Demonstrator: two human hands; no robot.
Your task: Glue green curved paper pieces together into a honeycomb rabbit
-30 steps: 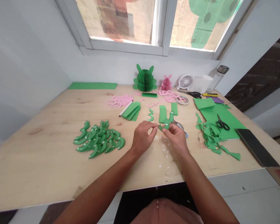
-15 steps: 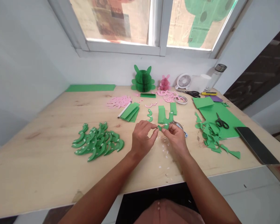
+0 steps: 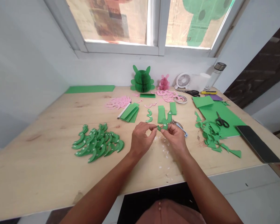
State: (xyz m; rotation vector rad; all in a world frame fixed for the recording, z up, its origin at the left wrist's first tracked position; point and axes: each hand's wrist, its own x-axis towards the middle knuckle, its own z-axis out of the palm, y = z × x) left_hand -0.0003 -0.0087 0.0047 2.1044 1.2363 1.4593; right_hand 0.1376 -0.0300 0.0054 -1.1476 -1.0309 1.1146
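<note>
A curved green paper cutout [image 3: 167,120] with small white tape pieces on it is held up between both hands. My left hand [image 3: 142,137] pinches its left end between thumb and fingertips. With thumb and fingers closed, my right hand [image 3: 176,137] grips the same cutout near its middle. A similar wavy green cutout [image 3: 149,115] lies on the table just beyond my left hand. Behind my right hand a pair of scissors [image 3: 179,125] is partly hidden. Small white scraps [image 3: 165,149] are scattered on the wood below my hands.
A heap of taped green cutouts [image 3: 99,143] lies at left. On the right are green offcuts [image 3: 210,133], black scissors [image 3: 222,120] on green sheets, and a phone [image 3: 258,143]. Further back stand a green paper honeycomb figure [image 3: 142,81], a pink one [image 3: 164,84] and a fan [image 3: 183,80].
The green cutout and my right hand have shifted slightly left and tilted a little. My left hand keeps its pinch on the cutout's end. The camera view has moved slightly.
</note>
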